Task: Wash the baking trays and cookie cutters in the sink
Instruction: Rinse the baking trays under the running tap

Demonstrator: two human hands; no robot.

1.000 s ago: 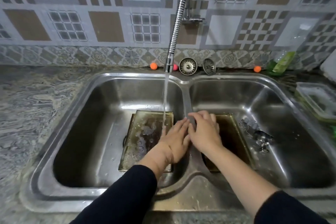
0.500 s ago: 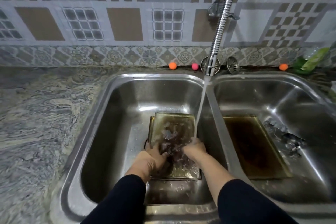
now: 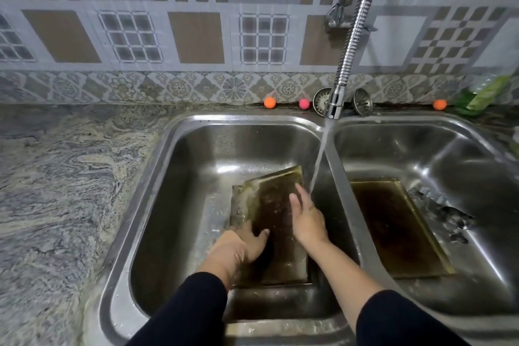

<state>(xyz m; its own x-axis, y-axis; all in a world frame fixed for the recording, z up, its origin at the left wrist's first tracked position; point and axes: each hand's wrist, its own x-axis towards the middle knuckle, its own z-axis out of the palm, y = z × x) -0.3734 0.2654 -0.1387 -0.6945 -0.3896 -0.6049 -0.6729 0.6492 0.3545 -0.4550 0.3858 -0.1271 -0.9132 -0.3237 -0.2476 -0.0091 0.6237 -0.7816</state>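
A dark, greasy baking tray (image 3: 276,205) stands tilted in the left basin of the steel double sink (image 3: 168,177), its left side raised. My left hand (image 3: 247,241) grips the tray's near left edge, thumb on top. My right hand (image 3: 304,219) lies flat on the tray's surface, fingers spread, beside the water stream (image 3: 318,160) running from the flexible tap (image 3: 335,101). A second tray (image 3: 393,222) lies flat in the right basin. Metal cookie cutters (image 3: 449,213) lie in a heap to its right.
Two sink strainers (image 3: 362,101) lean against the tiled wall behind the tap. Small orange and pink balls (image 3: 269,102) sit along the back ledge. A green bottle (image 3: 483,95) lies at the far right. A marbled stone counter (image 3: 56,191) spreads to the left.
Both hands moved from the sink divider into the left basin. The tray there was lifted from flat to tilted, and my right hand slid up over its surface.
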